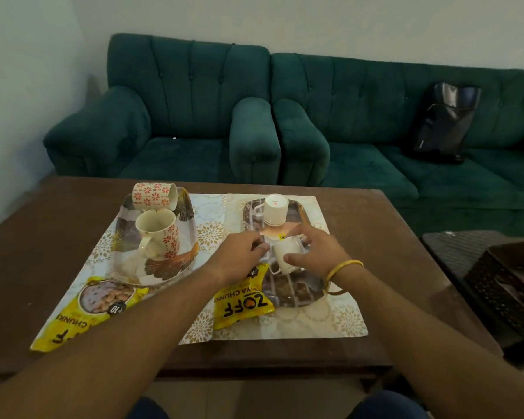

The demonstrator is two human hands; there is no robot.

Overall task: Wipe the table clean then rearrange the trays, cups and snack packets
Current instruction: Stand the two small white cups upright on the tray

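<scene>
On the brown table (390,237), two patterned placemats (330,322) carry two trays. The left tray (170,267) holds one floral cup (155,195) lying on its side and a second floral cup (159,234) standing in front of it. At the back of the right tray (300,291) a white cup (274,210) stands upside down. A second white cup (286,255) lies on its side on the right tray between my hands. My right hand (318,252) grips it with thumb and fingers. My left hand (242,255) is curled against its left edge. One yellow snack packet (239,303) overlaps the right tray's front; another packet (73,316) lies front left.
A green sofa (375,116) runs behind the table, with a black bag (442,122) on its right seat. At the right, a dark woven basket (505,285) sits on a low dark side table (454,249) close to the table's edge.
</scene>
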